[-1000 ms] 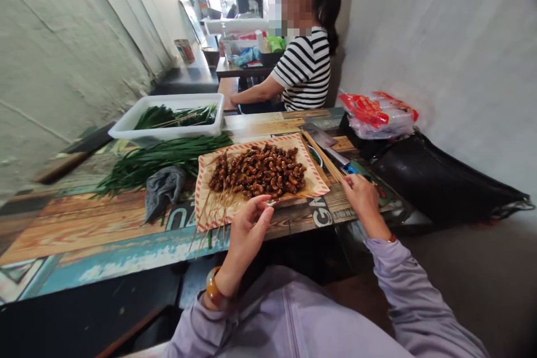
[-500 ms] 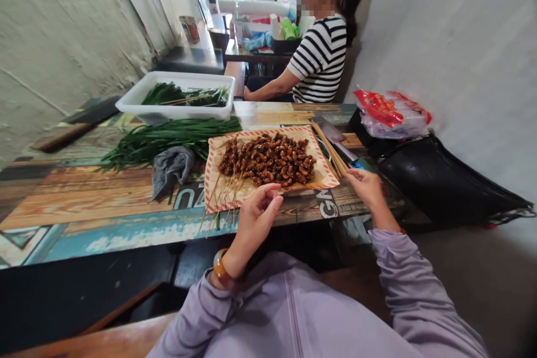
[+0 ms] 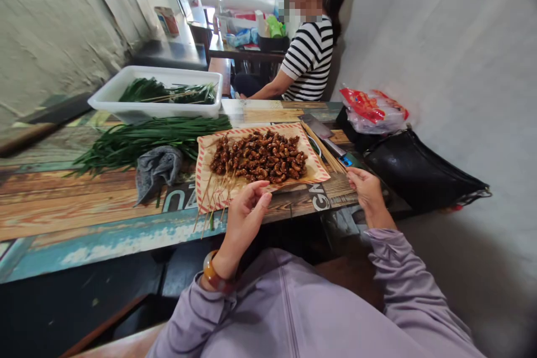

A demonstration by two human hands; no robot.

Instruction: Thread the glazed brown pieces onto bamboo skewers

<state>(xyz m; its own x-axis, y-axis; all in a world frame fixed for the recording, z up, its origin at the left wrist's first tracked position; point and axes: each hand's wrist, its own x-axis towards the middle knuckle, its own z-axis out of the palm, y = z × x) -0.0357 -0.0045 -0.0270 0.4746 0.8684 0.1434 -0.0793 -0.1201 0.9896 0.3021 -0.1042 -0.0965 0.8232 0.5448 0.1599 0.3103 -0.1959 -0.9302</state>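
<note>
A heap of glossy brown pieces of food (image 3: 268,155), possibly insect pupae, lies on a sheet of paper with a red-striped border (image 3: 316,170). My left hand (image 3: 245,215) hovers in front of that sheet, its fingers curled and the thumb apart, with nothing visible in it. Several thin skewers (image 3: 218,193) rest on the sheet's left side, their ends over its front edge. To the right of the paper lies a bundle of bamboo skewers (image 3: 325,151). My right hand (image 3: 368,193) pinches at the near end of this bundle, apparently on one skewer; its fingertips partly hide it.
A cleaver (image 3: 321,128) lies beyond the bundle. A black bag (image 3: 423,170) and red plastic packets (image 3: 373,109) sit at right. Leftward are a grey cloth (image 3: 157,170), long green leaves (image 3: 138,140) and a white tub (image 3: 155,109). Across the table sits a person in stripes (image 3: 310,59).
The view has shifted, so the table's things appear farther left. My right hand has drawn slightly rightward from the bamboo bundle. My left hand keeps its curled pose before the paper.
</note>
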